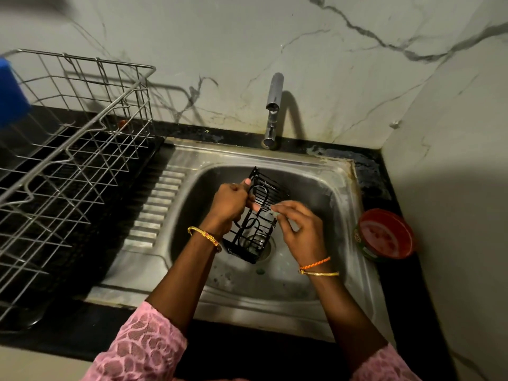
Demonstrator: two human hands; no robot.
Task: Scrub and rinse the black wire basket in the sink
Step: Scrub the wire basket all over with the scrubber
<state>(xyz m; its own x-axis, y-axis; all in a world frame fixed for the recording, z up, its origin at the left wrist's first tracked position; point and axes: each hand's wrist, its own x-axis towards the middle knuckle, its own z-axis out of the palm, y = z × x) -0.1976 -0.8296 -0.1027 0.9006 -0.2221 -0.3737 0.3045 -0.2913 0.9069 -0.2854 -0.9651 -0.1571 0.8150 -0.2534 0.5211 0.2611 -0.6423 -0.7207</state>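
Black wire basket [257, 213] — tilted over the sink [324, 188], long axis toward the tap [272, 111] — left hand [229, 206] grips it, right hand [298, 229] pinches its edge.

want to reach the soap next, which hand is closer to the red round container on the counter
Right. The right hand is over the sink basin, at the black wire basket, on the side toward the red round container. The left hand grips the basket's far side, farther away.

The black wire basket [257, 215] tilts lengthwise over the steel sink [324, 188], its left edge between the left hand's fingers [248, 200], its right rim touching the right hand's fingertips [277, 209].
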